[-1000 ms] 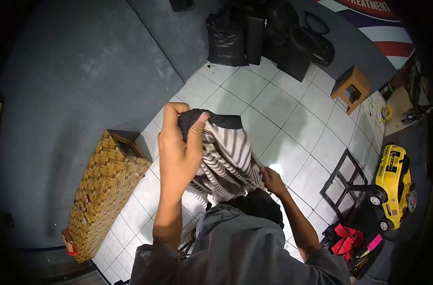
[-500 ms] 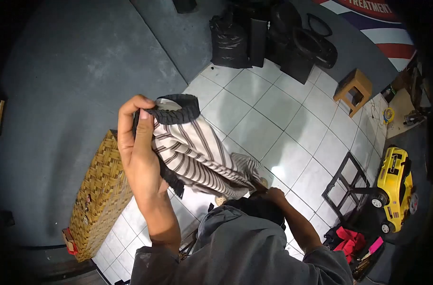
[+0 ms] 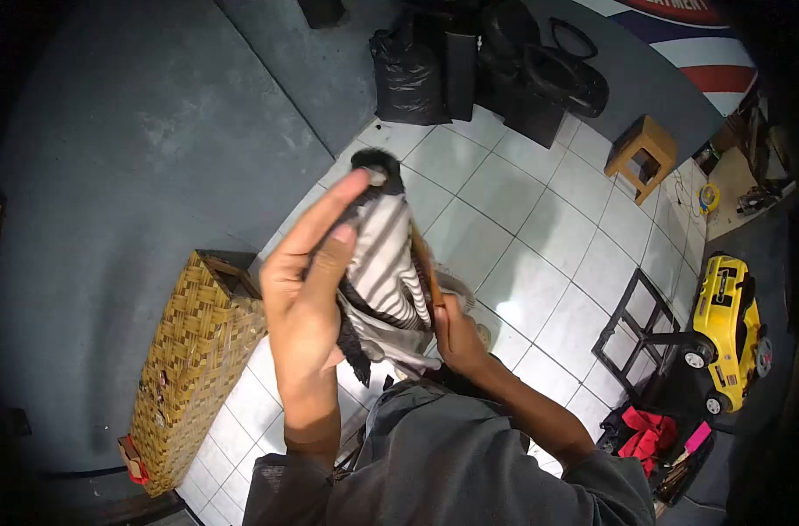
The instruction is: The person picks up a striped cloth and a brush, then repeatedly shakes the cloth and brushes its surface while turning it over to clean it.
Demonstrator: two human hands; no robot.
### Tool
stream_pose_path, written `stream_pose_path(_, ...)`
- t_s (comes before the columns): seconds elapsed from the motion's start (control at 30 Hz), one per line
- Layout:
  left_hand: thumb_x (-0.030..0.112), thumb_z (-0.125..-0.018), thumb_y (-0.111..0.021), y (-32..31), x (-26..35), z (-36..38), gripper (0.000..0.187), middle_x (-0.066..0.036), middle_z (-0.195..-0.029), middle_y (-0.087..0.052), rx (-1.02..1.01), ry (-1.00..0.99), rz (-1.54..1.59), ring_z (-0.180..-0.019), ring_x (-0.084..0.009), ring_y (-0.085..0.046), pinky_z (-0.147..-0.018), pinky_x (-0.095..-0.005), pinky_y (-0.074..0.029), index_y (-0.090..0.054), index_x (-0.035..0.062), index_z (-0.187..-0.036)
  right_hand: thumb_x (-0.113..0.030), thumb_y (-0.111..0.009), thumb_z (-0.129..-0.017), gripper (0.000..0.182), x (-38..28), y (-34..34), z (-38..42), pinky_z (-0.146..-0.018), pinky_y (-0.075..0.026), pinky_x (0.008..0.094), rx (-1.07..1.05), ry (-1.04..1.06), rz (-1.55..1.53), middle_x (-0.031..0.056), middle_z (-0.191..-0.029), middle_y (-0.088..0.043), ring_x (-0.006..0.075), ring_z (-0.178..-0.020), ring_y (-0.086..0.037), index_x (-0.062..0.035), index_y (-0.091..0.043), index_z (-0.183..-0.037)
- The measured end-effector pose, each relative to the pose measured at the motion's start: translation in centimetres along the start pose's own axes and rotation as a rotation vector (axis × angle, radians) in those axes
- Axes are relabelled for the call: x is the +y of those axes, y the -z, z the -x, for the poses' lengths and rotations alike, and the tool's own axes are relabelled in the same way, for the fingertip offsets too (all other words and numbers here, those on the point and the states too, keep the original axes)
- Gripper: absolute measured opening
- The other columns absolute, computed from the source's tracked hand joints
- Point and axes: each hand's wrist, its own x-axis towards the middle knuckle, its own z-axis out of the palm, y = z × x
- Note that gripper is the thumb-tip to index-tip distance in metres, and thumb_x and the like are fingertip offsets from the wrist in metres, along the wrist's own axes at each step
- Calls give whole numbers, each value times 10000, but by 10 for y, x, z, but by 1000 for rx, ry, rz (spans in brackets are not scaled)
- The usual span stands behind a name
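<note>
Fingers of your left hand (image 3: 301, 298) slightly parted about the dark band (image 3: 393, 175), pinch unclear, your right hand (image 3: 460, 337) closed on a slender brown rod (image 3: 425, 266), striped garment (image 3: 380, 241) bunched between; step looks like positioning garment against rod, next move calling for band steadied.

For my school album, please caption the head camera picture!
Left hand holds a striped garment, right hand grips a brown strip, above white floor tiles.
</note>
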Motion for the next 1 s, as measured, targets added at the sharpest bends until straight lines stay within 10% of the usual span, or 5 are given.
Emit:
stream_pose_path(0.3, 21, -852, -501, 15, 16, 11, 352, -175, -1145, -539, 148, -165, 282, -998, -202, -566, -879, -297, -446, -459, -49, -1194, -223, -493, -818, 343, 235, 36, 70, -676, -481, 455, -801, -570, 839, 245, -864, -611, 371, -814, -609, 67, -535, -996)
stream_pose_path(0.43, 57, -884, -476, 13, 1, 10, 293, -132, -1139, -549, 121, -33, 160, -1014, -164, -543, -897, -266, -416, -498, -29, -1162, -329, -392, -914, 392, 192, 32, 41, -471, -457, 338, 96, -510, 254, 135, -655, -570, 216, -523, -572, 34, -540, -914)
stream_pose_path(0.57, 70, -896, -468, 4, -13, 9, 256, -88, -1089, -575, 65, 21, -133, -985, -119, -524, -878, -228, -376, -547, -23, -1122, -355, -291, -958, 314, 7, 28, -6, -379, -239, 200, 99, -306, -438, -31, -600, -323, 37, -449, -276, -74, -425, -1001)
stream_pose_path(0.7, 60, -890, -471, -1, -14, 7, 228, -93, -1071, -590, 32, -58, -169, -994, -128, -524, -899, -240, -361, -580, -21, -1073, -239, -309, -935, 252, -19, 13, -1, -491, -399, 412, -221, -98, -145, 153, -621, -529, 303, -541, -528, -62, -412, -1082)
stream_pose_path(1.0, 49, -875, -476, 11, 8, 13, 300, -154, -1111, -559, 325, -193, 213, -953, -217, -592, -835, -334, -499, -486, 0, -1171, -277, -415, -876, 316, 200, 40, 68, -671, -476, 473, -793, -542, 825, 259, -837, -602, 400, -793, -597, -10, -526, -1003)
